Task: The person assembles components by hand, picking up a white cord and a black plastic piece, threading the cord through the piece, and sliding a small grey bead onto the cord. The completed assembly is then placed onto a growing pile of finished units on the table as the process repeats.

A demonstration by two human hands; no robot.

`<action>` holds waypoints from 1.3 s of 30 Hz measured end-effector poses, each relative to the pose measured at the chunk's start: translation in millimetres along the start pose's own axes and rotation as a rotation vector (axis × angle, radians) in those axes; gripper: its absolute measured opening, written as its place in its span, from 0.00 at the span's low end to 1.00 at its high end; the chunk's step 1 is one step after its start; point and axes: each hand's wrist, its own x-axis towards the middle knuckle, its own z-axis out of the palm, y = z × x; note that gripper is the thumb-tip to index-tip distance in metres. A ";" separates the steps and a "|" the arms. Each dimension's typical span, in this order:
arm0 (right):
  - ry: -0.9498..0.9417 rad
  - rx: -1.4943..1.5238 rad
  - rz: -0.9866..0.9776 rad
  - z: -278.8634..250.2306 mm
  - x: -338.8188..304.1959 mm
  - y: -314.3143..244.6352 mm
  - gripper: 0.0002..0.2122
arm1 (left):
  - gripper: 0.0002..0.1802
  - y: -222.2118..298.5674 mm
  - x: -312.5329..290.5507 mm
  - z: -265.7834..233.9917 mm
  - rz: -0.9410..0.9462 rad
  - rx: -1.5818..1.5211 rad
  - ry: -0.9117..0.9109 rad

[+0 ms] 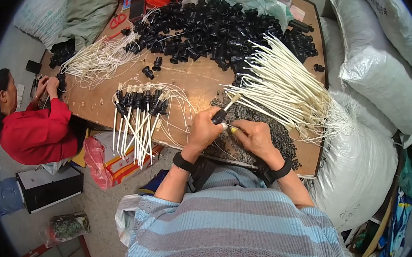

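My left hand [204, 129] is closed around a black plastic socket [219, 116] with a pale stem sticking out at its upper right. My right hand [255, 136] meets it at the socket's lower end, fingers pinched; whatever is between them is too small to make out. Beneath both hands lies a spread of small dark parts [282, 147]. Left of my left hand, a row of black sockets with white sleeved wires [138, 115] hangs over the table's near edge. A large bundle of white sleeved wires [280, 85] lies to the right of my hands.
A heap of loose black sockets [216, 27] covers the far side of the wooden table [182, 76]. More white wires [99, 59] lie far left, near red scissors [117, 21]. A co-worker in red [39, 126] sits at the left. Stuffed white sacks [377, 64] crowd the right.
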 end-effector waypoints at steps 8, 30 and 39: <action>0.071 -0.056 0.023 -4.6 8.7 0.7 0.07 | 0.21 -4.6 -5.2 -4.5 0.389 0.450 0.095; -0.161 -0.010 0.020 1.0 1.4 5.7 0.09 | 0.26 5.4 -2.7 -0.8 0.375 0.051 -0.011; -0.090 0.070 0.170 6.8 -6.3 -0.1 0.06 | 0.13 -1.6 0.8 -1.4 0.517 0.110 0.107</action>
